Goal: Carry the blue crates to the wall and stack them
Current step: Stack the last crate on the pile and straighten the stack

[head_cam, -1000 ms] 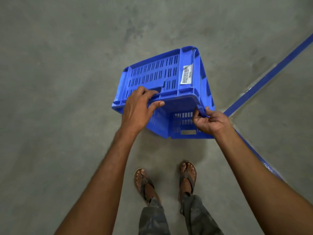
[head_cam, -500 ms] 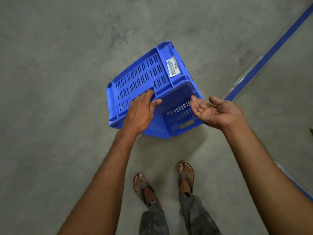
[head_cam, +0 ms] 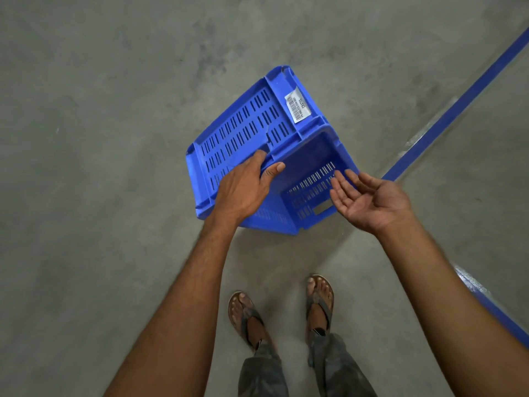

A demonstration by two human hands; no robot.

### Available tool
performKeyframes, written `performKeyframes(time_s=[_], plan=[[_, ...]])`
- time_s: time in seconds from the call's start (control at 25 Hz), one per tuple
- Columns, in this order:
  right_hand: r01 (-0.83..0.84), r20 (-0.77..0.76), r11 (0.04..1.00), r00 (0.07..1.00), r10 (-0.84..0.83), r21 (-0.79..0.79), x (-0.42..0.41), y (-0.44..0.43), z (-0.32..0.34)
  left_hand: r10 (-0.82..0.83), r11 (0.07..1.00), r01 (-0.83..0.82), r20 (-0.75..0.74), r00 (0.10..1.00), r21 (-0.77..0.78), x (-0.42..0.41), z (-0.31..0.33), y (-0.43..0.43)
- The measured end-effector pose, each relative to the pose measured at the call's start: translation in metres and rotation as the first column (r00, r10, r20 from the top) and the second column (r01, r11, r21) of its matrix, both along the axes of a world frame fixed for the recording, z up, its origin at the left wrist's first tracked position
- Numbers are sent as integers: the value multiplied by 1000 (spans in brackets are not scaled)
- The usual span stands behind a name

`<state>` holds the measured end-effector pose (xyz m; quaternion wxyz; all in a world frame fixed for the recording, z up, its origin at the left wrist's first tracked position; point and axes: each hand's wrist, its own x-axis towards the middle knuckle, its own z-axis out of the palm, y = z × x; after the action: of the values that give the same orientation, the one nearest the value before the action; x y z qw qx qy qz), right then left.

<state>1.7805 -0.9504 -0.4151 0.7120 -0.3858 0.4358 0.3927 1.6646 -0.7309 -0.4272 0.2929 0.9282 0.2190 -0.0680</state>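
Head view.

Item 1: blue crate (head_cam: 252, 130), slotted plastic, one only. It is tipped over, with a slotted outer side facing up and the open mouth turned toward the person. A white barcode label (head_cam: 297, 108) sits on the upper side near the far corner. The crate is over the floor in front of the feet. Whether its low corner touches the floor cannot be told.

Item 2: left grip (head_cam: 243, 190). It clasps the crate's rim, fingers on the slotted outer side and thumb curled onto the inner face.

Item 3: right grip (head_cam: 369, 202). Palm up, fingers relaxed and spread, holding nothing. The fingertips are at the crate's near right edge; contact cannot be told.

Item 4: floor (head_cam: 100, 110), grey concrete, mottled and scuffed. A blue floor line (head_cam: 458, 110) runs diagonally at right, and a second blue strip (head_cam: 492, 308) lies at lower right.

Item 5: sandals (head_cam: 243, 313), one pair, on the person's feet, with the hems of dark trousers (head_cam: 263, 373) above them.
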Motion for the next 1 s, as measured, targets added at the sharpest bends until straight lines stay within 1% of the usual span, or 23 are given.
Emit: performKeyframes(time_s=[0.08,0.16,0.2,0.24,0.28,0.32,0.36,0.4,0.48,0.6,0.68,0.76,0.84,0.92,1.0], plan=[[-11,-11,999,1000,11,-39,-6,-2,-11,44,999,-44,2,999,8,0,-1,0],[-24,-32,998,999,22,-60,-14,-4,-22,130,990,-130,-11,991,-51,-3,-5,6],[-35,-41,998,999,32,-58,-18,-4,-28,183,974,-183,-14,983,-133,-5,-8,13],[-45,-47,998,998,42,-53,-21,-5,-34,235,935,-231,-18,972,-270,-8,-9,21],[-57,-52,997,997,54,-50,-25,-5,-40,285,861,-272,-34,958,-430,-12,-11,31],[-69,-56,997,996,66,-48,-27,-2,-46,332,759,-310,-70,941,-572,-18,-13,41],[-80,-58,996,995,77,-46,-30,1,-52,373,657,-345,-109,922,-671,-24,-16,52],[-89,-61,995,994,86,-46,-34,6,-59,413,580,-372,-132,901,-725,-32,-21,62],[-117,-73,992,991,114,-38,-42,17,-74,511,495,-421,-137,849,-760,-48,-33,79],[-193,-81,981,979,190,-31,-54,29,-98,649,412,-509,-149,746,-756,-79,-56,101],[-258,-69,964,965,254,-61,-56,35,-111,712,381,-560,-154,686,-735,-103,-71,113],[-334,-35,932,942,333,-141,-56,42,-121,760,364,-601,-146,633,-711,-124,-84,119],[-438,28,853,885,464,-284,-54,52,-133,802,325,-641,-156,576,-695,-144,-97,121],[-502,113,741,789,603,-446,-51,68,-149,839,275,-664,-163,518,-695,-164,-112,124],[-532,182,651,681,709,-542,-45,88,-171,866,230,-708,-191,462,-668,-183,-128,127]])
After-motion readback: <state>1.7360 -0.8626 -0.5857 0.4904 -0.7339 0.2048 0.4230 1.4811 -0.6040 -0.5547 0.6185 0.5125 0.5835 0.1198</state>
